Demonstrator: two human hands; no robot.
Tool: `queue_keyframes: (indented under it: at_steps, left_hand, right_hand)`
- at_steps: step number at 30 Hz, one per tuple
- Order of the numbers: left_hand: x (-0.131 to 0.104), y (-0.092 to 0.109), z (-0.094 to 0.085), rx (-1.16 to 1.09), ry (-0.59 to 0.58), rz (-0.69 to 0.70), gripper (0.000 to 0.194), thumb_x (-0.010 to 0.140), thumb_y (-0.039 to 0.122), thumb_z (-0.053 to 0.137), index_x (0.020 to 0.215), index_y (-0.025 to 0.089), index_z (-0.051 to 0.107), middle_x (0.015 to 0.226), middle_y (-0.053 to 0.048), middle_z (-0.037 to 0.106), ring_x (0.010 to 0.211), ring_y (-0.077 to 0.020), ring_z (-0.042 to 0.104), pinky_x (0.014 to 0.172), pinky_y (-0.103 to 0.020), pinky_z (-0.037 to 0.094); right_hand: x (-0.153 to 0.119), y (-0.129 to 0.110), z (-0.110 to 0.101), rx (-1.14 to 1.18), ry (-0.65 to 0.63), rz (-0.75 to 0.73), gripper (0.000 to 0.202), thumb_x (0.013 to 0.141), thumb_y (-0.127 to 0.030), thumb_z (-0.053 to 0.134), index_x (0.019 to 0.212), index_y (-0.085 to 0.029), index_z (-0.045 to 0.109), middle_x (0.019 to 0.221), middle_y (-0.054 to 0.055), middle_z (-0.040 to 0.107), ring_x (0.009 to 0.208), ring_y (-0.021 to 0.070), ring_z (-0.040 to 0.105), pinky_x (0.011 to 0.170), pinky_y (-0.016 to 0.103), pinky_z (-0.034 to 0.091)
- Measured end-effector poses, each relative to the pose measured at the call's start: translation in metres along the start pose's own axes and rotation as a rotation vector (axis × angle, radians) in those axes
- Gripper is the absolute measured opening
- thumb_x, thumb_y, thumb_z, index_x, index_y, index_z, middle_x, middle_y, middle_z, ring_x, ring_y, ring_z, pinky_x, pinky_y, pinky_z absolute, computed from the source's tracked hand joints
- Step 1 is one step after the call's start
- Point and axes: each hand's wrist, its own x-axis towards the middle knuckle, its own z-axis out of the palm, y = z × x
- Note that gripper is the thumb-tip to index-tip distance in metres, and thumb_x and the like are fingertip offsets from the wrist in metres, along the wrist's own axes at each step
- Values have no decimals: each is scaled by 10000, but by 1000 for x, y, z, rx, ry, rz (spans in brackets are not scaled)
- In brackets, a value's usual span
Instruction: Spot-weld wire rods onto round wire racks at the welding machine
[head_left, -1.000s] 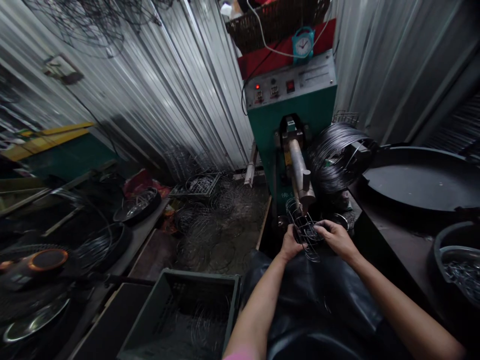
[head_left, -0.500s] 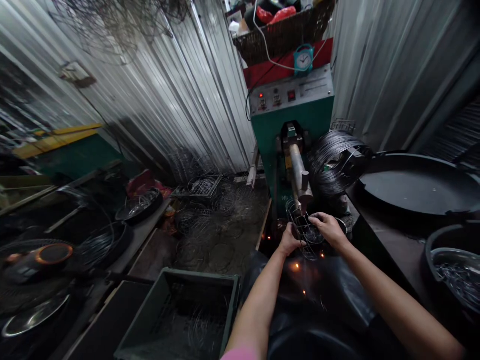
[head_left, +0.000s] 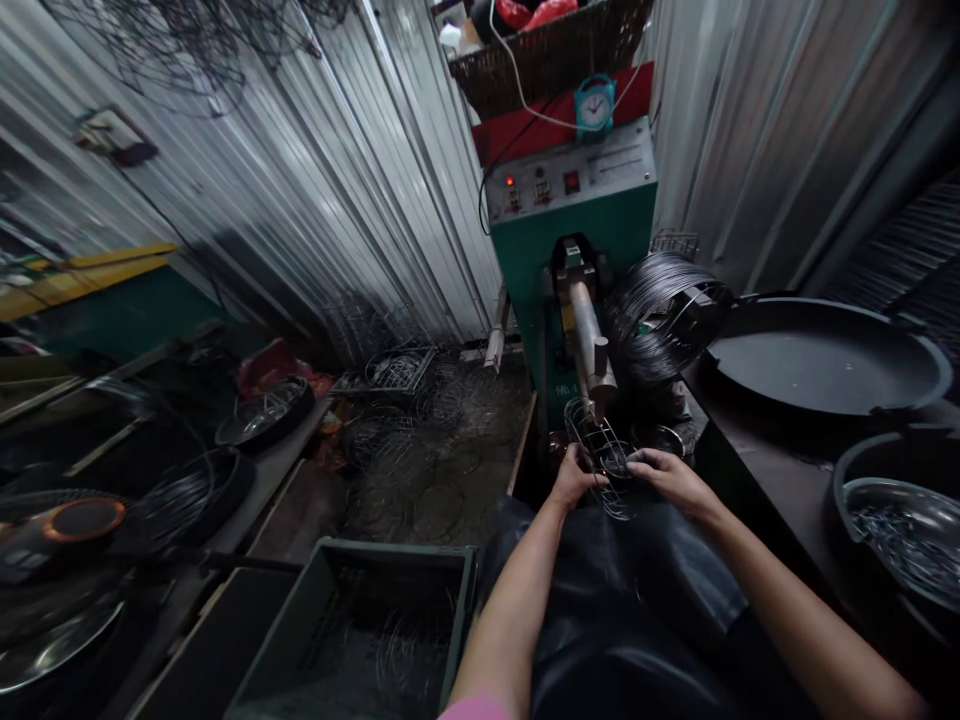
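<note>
My left hand (head_left: 576, 482) grips the left side of a cage-like wire frame (head_left: 615, 458), thumb and fingers closed on its bars. The frame sits tilted between my 2 hands, above the black apron (head_left: 622, 610) over my lap. My right hand (head_left: 675, 482) is at the frame's right side, thumb and fingertips drawn together; I cannot tell whether they pinch a wire. Just beyond my hands, the cylindrical metal arm (head_left: 586, 325) of the green machine (head_left: 525, 255) ends over the frame; whether its tip touches, I cannot tell. Farther past it, 1 red light (head_left: 510, 182) glows below a turquoise alarm clock (head_left: 596, 106). Beyond my right hand is a wire coil (head_left: 664, 275); well to that hand's right, a steel bowl (head_left: 937, 510) of small metal pieces. Left of my left forearm stands a green plastic crate (head_left: 397, 548).
</note>
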Motion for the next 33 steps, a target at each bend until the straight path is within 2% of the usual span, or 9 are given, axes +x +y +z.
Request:
queue_keyframes:
  at_steps: [9,15,18,22,26,30,33]
  left_hand:
    - [6,15,6,-151,58,-141,584,398,165,796,863,183,444,694,55,501,648,-97,495,646,-249,422]
    - [-1,15,6,-204,-15,-217,587,399,203,788,858,196,423,644,71,483,587,-92,494,608,-254,422]
    - [0,16,5,-177,13,-234,590,398,210,784,855,200,412,648,66,498,601,-98,508,588,-238,415]
    - [8,20,3,-143,31,-271,579,430,226,761,900,197,424,701,43,531,627,-107,519,563,-234,425]
    - [12,23,1,-131,15,-336,484,487,230,720,884,187,446,705,34,527,596,-95,499,545,-247,448]
    - [6,23,0,-138,5,-359,438,520,230,711,868,185,449,641,49,497,535,-75,461,521,-235,445]
    - [1,22,1,-199,34,-337,432,515,233,713,855,181,452,628,56,478,520,-64,439,498,-212,434]
  right_hand:
    - [30,-25,7,-59,91,-86,297,596,-474,638,666,-187,610,597,-11,592,578,142,520,552,262,415]
    - [22,-25,10,-103,100,-111,293,648,-477,592,682,-186,610,626,-9,589,598,129,505,560,244,389]
    - [18,-20,9,-87,76,-104,290,658,-481,584,663,-191,593,611,-14,569,589,127,493,555,244,385]
    - [32,-21,9,-47,89,-95,288,642,-477,595,671,-190,590,611,-10,574,575,131,497,550,253,399]
    - [43,-29,9,-35,84,-84,313,628,-490,622,677,-182,600,623,2,596,584,141,523,560,261,413]
    - [22,-22,3,-15,97,-55,354,644,-511,640,751,-174,634,715,27,644,670,161,569,624,269,438]
    - [-2,-11,-4,-4,20,13,384,615,-523,675,765,-171,641,712,28,644,659,162,569,611,274,445]
